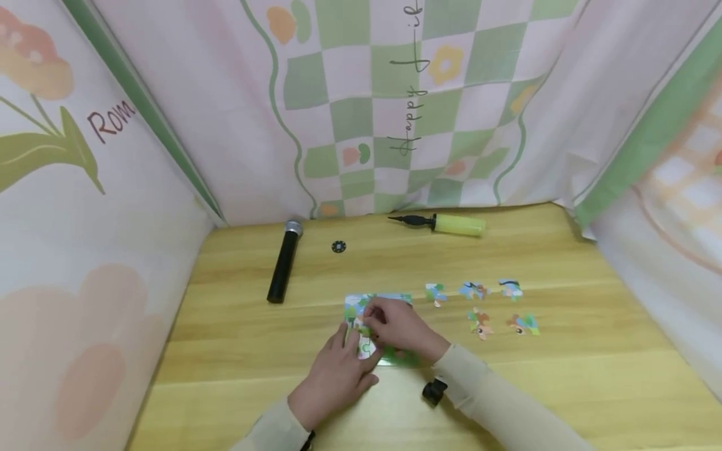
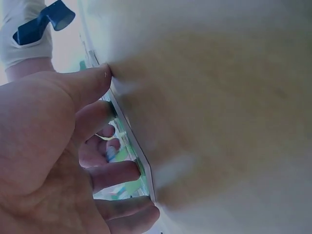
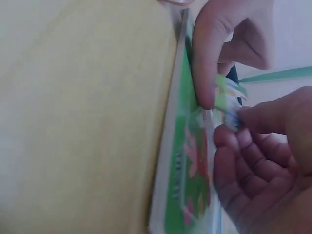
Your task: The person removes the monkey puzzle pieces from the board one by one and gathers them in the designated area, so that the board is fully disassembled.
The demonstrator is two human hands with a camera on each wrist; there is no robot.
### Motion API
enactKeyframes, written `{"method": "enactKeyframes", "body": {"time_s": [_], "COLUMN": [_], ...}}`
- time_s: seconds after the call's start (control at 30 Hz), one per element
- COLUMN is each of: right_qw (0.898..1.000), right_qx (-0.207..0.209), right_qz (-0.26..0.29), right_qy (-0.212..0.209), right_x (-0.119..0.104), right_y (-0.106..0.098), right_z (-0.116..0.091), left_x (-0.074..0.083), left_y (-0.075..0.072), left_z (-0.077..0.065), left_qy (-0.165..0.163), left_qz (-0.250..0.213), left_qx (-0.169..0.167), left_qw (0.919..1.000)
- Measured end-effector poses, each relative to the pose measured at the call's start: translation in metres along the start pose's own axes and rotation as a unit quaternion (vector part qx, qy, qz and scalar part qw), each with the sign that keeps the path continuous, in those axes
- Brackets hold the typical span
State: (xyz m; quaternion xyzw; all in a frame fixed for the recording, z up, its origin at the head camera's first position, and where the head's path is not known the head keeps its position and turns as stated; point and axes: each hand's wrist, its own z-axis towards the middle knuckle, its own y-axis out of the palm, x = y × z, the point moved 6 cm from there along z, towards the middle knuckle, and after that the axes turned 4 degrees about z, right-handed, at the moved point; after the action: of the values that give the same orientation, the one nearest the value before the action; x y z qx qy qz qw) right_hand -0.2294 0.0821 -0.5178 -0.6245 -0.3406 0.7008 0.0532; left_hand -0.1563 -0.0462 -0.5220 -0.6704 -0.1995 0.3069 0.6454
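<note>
A jigsaw puzzle board (image 1: 351,306) lies on the table in front of me, with a green printed border (image 3: 189,195) along its near edge. My left hand (image 1: 335,379) rests on its left and near side, fingers fairly straight; in the left wrist view the fingertips (image 2: 127,170) touch the board along its edge. Over the board's middle, my right hand (image 1: 397,322) pinches a small puzzle piece (image 3: 225,95) between thumb and finger. The piece stands tilted beside a left fingertip. In the head view the hands hide much of the board.
Several loose puzzle pieces (image 1: 481,324) lie in two rows to the board's right. Farther back are a black microphone (image 1: 284,266), a small black disc (image 1: 338,247) and a yellow-green hand pump (image 1: 459,225). Printed curtains (image 1: 350,113) border the wooden table.
</note>
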Motion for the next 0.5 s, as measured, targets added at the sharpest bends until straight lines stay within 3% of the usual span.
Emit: {"method": "enactKeyframes", "body": {"time_s": [0.1, 0.2, 0.33, 0.5], "right_qw": [0.999, 0.999, 0.999, 0.997], "right_qx": [0.025, 0.042, 0.018, -0.009], "right_qz": [0.033, 0.024, -0.027, -0.079], "right_qy": [0.012, 0.010, 0.001, 0.020], "right_x": [0.007, 0.016, 0.030, 0.049], "right_y": [-0.017, -0.047, -0.084, -0.112], "right_z": [-0.005, -0.017, -0.037, -0.058], "left_x": [0.000, 0.002, 0.002, 0.001], "left_y": [0.000, 0.003, 0.008, 0.010], "left_z": [0.000, 0.003, 0.003, 0.001], "left_qy": [0.000, 0.006, 0.003, -0.004], "left_qz": [-0.009, -0.010, -0.004, -0.012], "left_qx": [-0.001, -0.010, -0.036, -0.044], "left_qw": [1.0000, 0.9999, 0.9994, 0.9989]}}
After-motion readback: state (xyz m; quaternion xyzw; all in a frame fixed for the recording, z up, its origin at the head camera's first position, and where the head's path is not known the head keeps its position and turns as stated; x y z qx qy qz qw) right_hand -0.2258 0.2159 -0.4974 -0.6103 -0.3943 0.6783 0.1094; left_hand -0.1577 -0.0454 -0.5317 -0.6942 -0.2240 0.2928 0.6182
